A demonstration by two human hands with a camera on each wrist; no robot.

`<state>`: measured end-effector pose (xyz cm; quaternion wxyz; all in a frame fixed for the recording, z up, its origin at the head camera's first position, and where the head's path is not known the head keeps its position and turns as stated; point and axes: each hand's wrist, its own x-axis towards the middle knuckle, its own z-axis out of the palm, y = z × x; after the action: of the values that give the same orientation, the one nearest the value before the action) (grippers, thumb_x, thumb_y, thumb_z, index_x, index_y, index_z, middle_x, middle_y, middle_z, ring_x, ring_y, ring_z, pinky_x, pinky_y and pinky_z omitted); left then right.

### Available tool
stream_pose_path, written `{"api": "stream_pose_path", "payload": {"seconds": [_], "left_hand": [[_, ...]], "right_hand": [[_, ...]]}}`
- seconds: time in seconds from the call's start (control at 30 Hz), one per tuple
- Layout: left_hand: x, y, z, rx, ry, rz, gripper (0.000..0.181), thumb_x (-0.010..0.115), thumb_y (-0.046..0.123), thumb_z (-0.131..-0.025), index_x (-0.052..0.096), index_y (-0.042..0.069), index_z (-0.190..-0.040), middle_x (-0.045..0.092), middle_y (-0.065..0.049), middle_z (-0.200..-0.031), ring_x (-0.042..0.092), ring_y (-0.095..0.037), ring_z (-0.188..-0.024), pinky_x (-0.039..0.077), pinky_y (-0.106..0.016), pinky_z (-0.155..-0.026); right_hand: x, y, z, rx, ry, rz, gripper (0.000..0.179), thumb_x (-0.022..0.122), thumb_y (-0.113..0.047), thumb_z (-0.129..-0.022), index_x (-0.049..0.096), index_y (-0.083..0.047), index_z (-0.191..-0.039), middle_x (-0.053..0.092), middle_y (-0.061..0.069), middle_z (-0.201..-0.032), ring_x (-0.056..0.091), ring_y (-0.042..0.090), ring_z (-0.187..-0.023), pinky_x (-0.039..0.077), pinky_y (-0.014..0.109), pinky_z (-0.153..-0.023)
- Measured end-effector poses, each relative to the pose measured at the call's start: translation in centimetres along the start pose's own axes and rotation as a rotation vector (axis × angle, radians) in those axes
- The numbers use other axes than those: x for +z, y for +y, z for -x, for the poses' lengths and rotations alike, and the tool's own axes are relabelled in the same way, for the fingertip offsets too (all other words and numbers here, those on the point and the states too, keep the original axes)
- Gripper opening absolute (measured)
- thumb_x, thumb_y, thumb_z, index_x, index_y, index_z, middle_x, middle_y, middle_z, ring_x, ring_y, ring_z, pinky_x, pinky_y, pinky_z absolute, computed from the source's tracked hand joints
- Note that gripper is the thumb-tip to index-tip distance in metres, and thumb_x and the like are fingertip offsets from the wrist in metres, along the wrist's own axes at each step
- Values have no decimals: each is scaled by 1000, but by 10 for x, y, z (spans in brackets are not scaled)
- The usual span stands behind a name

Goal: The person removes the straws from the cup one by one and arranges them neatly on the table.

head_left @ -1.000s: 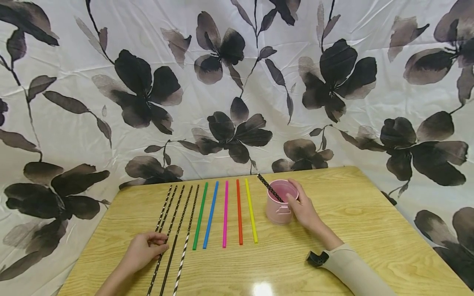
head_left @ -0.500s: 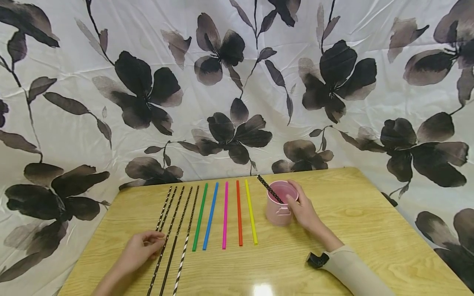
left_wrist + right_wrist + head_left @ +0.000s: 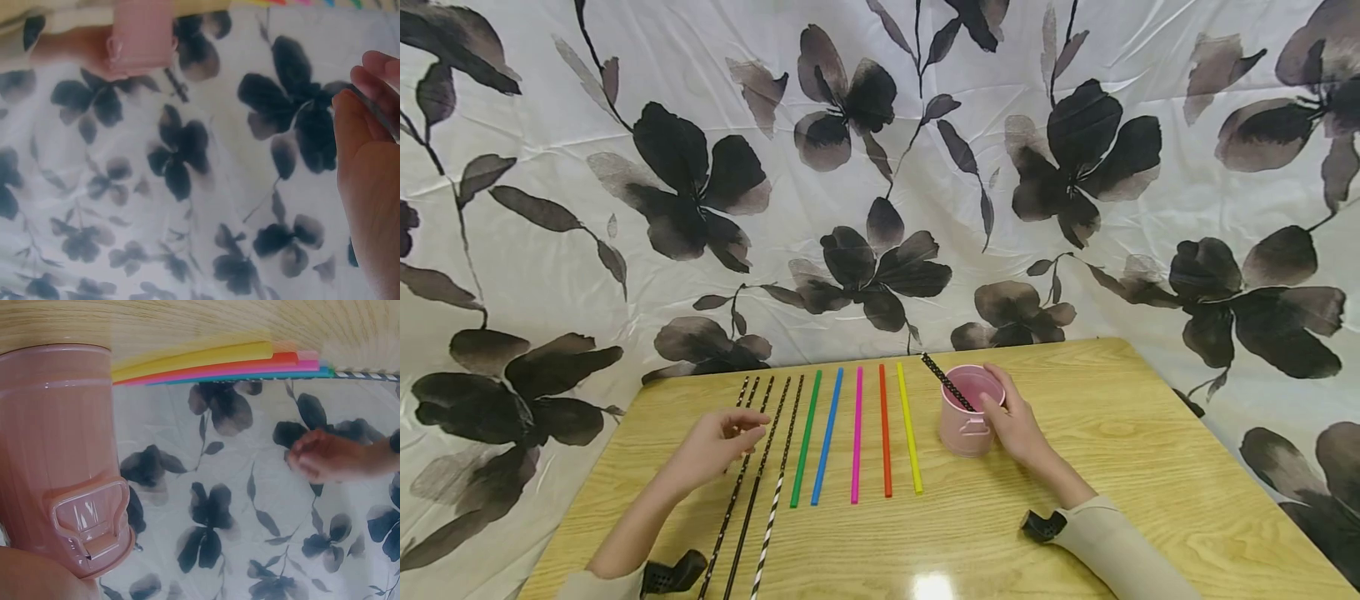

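My right hand [image 3: 1018, 425] grips a pink bucket [image 3: 962, 433] by its rim, thumb over the near side and fingers around the right. One black dotted straw [image 3: 943, 382] leans in the bucket, its top sticking out to the left. At the left, my left hand [image 3: 718, 446] hovers over the black patterned straws [image 3: 786, 433], thumb and fingers loosely bent with a gap between them. In the left wrist view this hand [image 3: 369, 169] shows at the right edge. The right wrist view shows the bucket's side handle [image 3: 90, 512] up close.
Green [image 3: 805, 442], blue [image 3: 827, 437], pink [image 3: 857, 433], red [image 3: 886, 433] and yellow [image 3: 910, 429] straws lie spread side by side on the wooden table [image 3: 1120, 433]. A black-and-white striped straw [image 3: 766, 542] lies nearer the front. Floral cloth [image 3: 865, 183] hangs behind.
My left hand has lifted and moved forward and slightly right over the black straws, bringing its sleeve into view. My right hand and the bucket have stayed put.
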<state>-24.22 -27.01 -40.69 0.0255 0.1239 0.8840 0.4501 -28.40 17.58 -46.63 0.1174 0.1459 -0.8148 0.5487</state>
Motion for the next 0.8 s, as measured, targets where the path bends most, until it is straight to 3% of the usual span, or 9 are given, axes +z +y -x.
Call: {"api": "stream_pose_path", "payload": {"seconds": [0.13, 0.37, 0.67, 0.8], "left_hand": [[8, 24, -22, 70, -30, 9, 27, 57, 34, -85, 62, 16, -104, 60, -4, -85, 57, -21, -70, 50, -36, -58], [31, 64, -53, 120, -74, 55, 22, 57, 27, -86, 63, 16, -104, 60, -4, -92, 58, -20, -72, 49, -37, -61], [72, 117, -74, 137, -91, 178, 20, 59, 13, -85, 63, 5, -102, 61, -12, -92, 60, -19, -72, 50, -37, -65], [93, 129, -82, 155, -106, 245, 23, 59, 11, -85, 61, 2, -106, 61, -15, -96, 61, -22, -76, 50, -40, -70]], "right_hand": [[0, 2, 0, 1, 3, -1, 45, 48, -31, -90, 32, -34, -132, 51, 8, -118, 51, 20, -102, 42, 39, -83], [0, 2, 1, -10, 6, 4, 46, 48, -31, -91, 32, -28, -134, 50, 8, -119, 49, 21, -105, 40, 40, -86], [0, 2, 1, -1, 3, 13, 46, 48, -33, -91, 31, -33, -133, 51, 8, -119, 50, 21, -105, 41, 41, -85], [0, 1, 1, 4, 6, 4, 47, 48, -33, -90, 32, -30, -134, 52, 7, -118, 50, 21, -104, 41, 40, -85]]}}
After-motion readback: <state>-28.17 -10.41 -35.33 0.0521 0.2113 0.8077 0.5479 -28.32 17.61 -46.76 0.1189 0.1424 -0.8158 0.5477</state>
